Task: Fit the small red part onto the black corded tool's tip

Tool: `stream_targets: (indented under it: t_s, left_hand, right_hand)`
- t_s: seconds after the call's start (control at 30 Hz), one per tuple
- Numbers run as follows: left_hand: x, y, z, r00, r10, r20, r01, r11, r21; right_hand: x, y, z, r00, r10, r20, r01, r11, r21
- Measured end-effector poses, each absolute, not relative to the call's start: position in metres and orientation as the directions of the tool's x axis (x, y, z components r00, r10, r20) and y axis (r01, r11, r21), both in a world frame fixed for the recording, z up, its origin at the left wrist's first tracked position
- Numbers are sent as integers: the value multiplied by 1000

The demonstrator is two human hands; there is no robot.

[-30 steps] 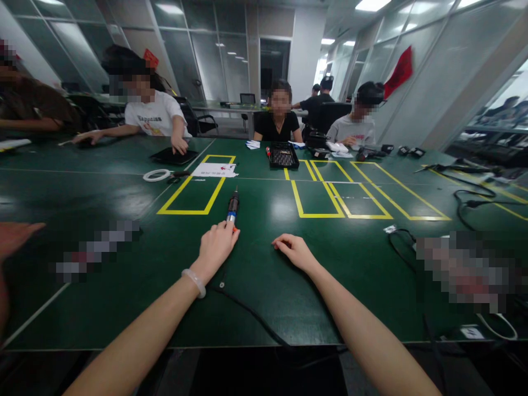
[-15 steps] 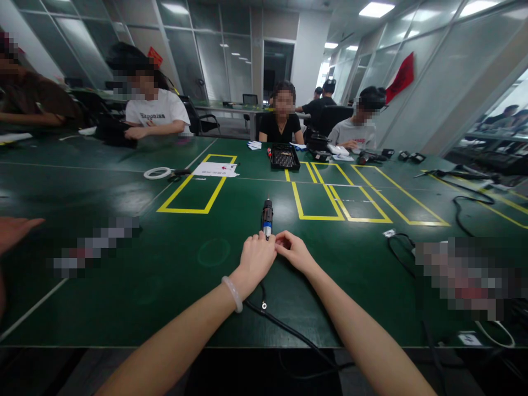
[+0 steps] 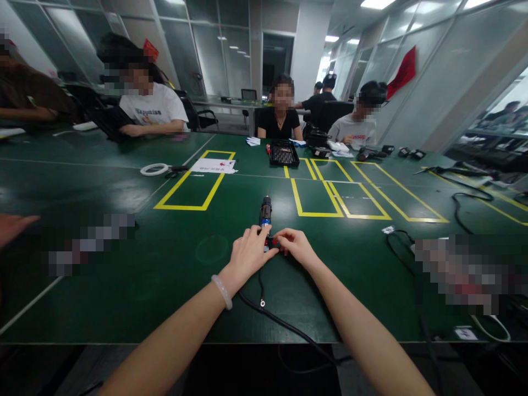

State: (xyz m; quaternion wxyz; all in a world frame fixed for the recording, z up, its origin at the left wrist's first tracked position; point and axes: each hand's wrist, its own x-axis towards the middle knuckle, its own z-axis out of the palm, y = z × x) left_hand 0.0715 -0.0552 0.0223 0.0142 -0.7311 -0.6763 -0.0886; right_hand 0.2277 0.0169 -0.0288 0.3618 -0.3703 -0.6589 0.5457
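An electric screwdriver (image 3: 266, 208) lies on the green table in front of me, its thin bit pointing away and a blue and silver band round its body. My left hand (image 3: 250, 250), a pale bangle at its wrist, is closed over the rear part from the left, thumb and index finger on either side. At the tool's rear right side, my right hand (image 3: 295, 245) holds its fingers in a pinch by a small dark and red part. What lies between those fingertips is hidden. A black cable (image 3: 284, 324) with a small metal ring terminal (image 3: 263, 303) runs toward me.
Yellow tape rectangles (image 3: 317, 214) mark the table. Farther off are a black bit tray (image 3: 284, 163), a white paper sheet (image 3: 206, 165) and a white cable coil (image 3: 154, 170). Another person's hand (image 3: 16, 228) is at far left. Several people sit across the table.
My left hand has slid slightly left and opened its thumb away from the index finger, baring more of the tool's rear. The right hand stays beside it, fingers still pinched.
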Motion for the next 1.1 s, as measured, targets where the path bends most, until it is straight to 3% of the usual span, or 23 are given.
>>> stream_targets:
  t_s: [0.2,0.37,0.5,0.73,1.1]
  left_hand:
    - [63,-49,17,75,995,61,983,-84,164]
    - [59,-45,13,111,994,-9,970,-106,219]
    - [56,-44,10,130,992,-6,961,-124,248]
    - [53,-45,7,140,990,15,955,-139,263]
    - [57,-46,6,132,989,67,963,-144,230]
  right_hand:
    - [231,15,-23,-435,900,-33,-3,-38,-999]
    - [228,11,-24,-451,891,-42,-20,-57,-998]
    - [228,13,-28,-473,881,-3,19,7,-1000]
    - [233,19,-33,-548,821,159,108,258,-960]
    - [234,18,-32,-573,782,246,187,417,-890]
